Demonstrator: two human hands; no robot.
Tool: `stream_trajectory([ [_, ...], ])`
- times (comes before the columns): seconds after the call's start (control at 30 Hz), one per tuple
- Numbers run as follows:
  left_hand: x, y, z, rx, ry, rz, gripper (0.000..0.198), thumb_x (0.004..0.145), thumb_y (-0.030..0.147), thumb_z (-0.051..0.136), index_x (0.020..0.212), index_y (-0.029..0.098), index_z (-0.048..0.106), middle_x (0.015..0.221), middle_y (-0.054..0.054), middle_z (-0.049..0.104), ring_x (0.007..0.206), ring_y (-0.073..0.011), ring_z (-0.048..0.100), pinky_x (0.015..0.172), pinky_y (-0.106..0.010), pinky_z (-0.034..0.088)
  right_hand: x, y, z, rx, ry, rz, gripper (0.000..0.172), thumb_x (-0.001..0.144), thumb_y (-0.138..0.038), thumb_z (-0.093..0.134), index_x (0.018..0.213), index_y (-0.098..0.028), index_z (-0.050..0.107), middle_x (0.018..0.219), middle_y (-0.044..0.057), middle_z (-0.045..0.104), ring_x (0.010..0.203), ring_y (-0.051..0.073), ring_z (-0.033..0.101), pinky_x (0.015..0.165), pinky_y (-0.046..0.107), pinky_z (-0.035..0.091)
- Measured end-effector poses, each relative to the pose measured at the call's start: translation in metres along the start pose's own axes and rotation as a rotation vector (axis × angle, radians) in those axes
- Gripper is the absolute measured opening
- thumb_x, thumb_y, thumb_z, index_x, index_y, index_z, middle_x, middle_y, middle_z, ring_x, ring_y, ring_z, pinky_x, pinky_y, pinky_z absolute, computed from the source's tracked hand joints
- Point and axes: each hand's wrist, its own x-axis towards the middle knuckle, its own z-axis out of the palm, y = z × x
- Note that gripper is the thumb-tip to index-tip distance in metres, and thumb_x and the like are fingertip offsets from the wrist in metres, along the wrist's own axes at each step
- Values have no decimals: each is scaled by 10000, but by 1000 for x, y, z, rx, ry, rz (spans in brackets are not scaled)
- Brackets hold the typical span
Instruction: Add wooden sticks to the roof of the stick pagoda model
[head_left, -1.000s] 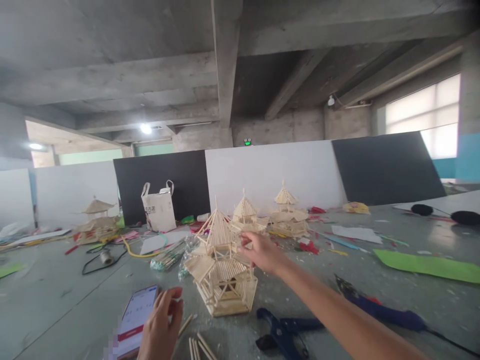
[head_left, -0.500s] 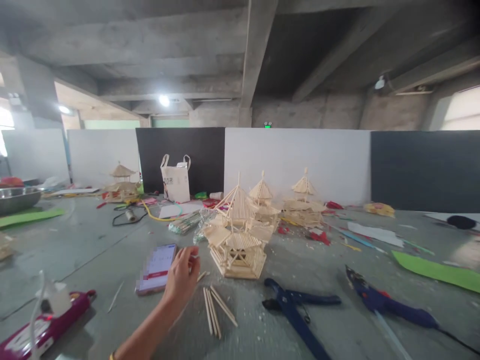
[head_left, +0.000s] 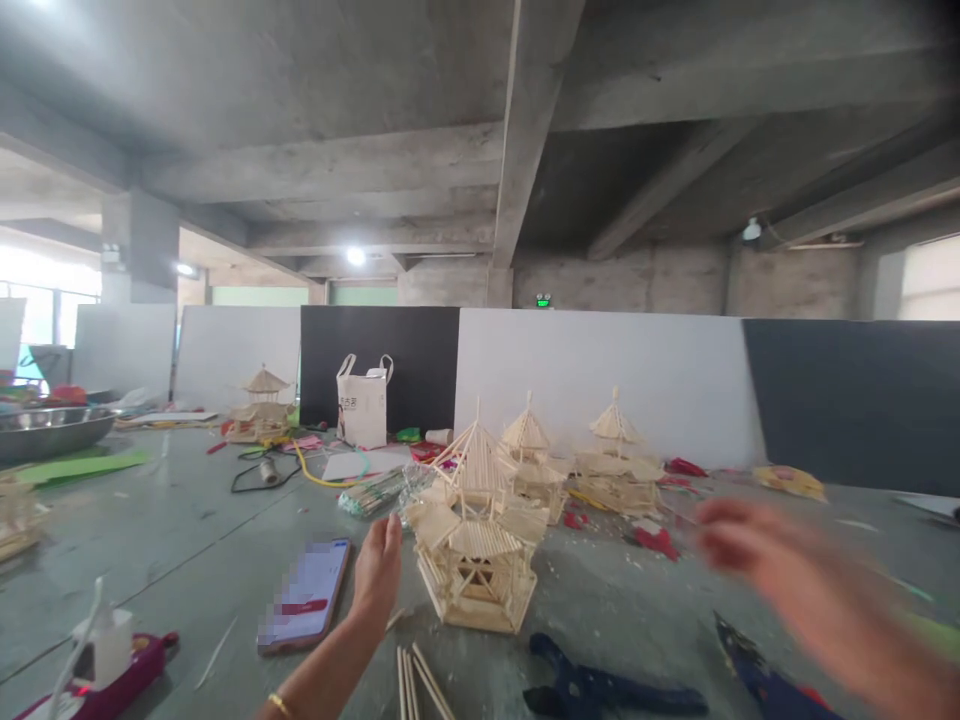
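A pale wooden-stick pavilion model [head_left: 478, 540] stands upright in the middle of the table. Just left of it is my left hand [head_left: 377, 570], fingers stretched out and nothing in them, apart from the model as far as I can see. My right hand [head_left: 757, 550], smeared by motion, hangs over the right side of the table; its fingers cannot be made out. A phone [head_left: 307, 595] lies left of my left hand. Several loose round sticks [head_left: 411, 685] rest in front of the model, beside dark blue cutters [head_left: 600, 690].
A blue glue gun [head_left: 765, 670] lies below my right hand. More stick pavilions [head_left: 616, 470] stand behind, near a white bag [head_left: 363, 408]. At left are a purple power strip [head_left: 131, 670] and a metal bowl [head_left: 56, 435]. Board panels [head_left: 600, 370] close off the back.
My right hand has come into view from the right. My left hand has turned more upright, its fingers straighter, beside the model. The camera has tilted up, so the table sits lower.
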Motion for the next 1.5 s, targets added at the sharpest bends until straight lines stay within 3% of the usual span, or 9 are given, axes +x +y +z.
stream_trajectory([
  [0.17, 20, -1, 12, -125, 30, -149, 662, 653, 719, 321, 827, 129, 565, 885, -147, 628, 763, -262, 600, 583, -346, 450, 2, 56, 74, 255, -325, 309, 143, 599, -159, 594, 739, -163, 569, 704, 6, 621, 580, 137, 605, 521, 243, 458],
  [0.3, 26, 2, 21, -237, -8, -171, 709, 623, 754, 346, 859, 132, 591, 880, -114, 649, 783, -230, 605, 643, -329, 456, 4, 68, 104, 293, -365, 332, 186, 625, -177, 575, 807, -164, 541, 738, -8, 614, 574, 131, 612, 500, 238, 449],
  [0.53, 25, 10, 29, -396, -175, -275, 705, 657, 728, 381, 851, 106, 649, 857, -128, 687, 790, -222, 635, 679, -319, 474, 8, 47, 102, 312, -441, 295, 145, 705, -150, 510, 846, -150, 547, 777, 5, 635, 607, 125, 629, 529, 230, 452],
  [0.63, 26, 10, 26, -422, -200, -286, 669, 667, 706, 406, 848, 107, 642, 870, -128, 686, 786, -200, 636, 679, -297, 475, 20, 40, 103, 303, -445, 352, 66, 718, -119, 489, 725, -138, 552, 683, 9, 642, 553, 113, 621, 496, 212, 436],
  [0.77, 21, 11, 20, -404, -186, -283, 703, 629, 738, 407, 813, 100, 640, 823, -131, 685, 767, -202, 630, 685, -305, 464, 42, 34, 103, 267, -441, 416, 151, 758, -109, 450, 670, -115, 572, 608, 41, 647, 538, 116, 621, 496, 207, 440],
  [0.9, 4, 20, 15, -364, -164, -264, 727, 580, 768, 418, 757, 99, 641, 751, -119, 680, 742, -211, 623, 701, -321, 443, 65, 37, 101, 205, -418, 443, 227, 809, -96, 412, 628, -122, 548, 572, 27, 627, 520, 98, 604, 485, 192, 436],
  [1.13, -42, 42, 7, -310, -213, -250, 734, 599, 773, 383, 757, 107, 647, 788, -122, 676, 767, -238, 612, 704, -338, 422, 94, 46, 92, 54, -349, 454, 215, 857, -253, 497, 688, -125, 536, 571, -45, 549, 475, 71, 528, 437, 191, 417],
  [1.33, -76, 45, 9, -273, -236, -201, 800, 601, 793, 325, 780, 85, 650, 854, -148, 666, 762, -243, 600, 710, -332, 422, 85, 45, 91, -1, -356, 368, 203, 801, -230, 507, 617, -152, 546, 464, -29, 502, 396, 72, 509, 404, 173, 382],
  [1.5, -81, 33, -5, -145, -228, -12, 617, 749, 656, 320, 851, 135, 635, 872, -97, 666, 818, -222, 587, 722, -307, 420, 75, 37, 73, -137, -289, 227, 124, 726, -284, 575, 667, -175, 566, 657, 34, 615, 485, 119, 572, 440, 217, 404],
])
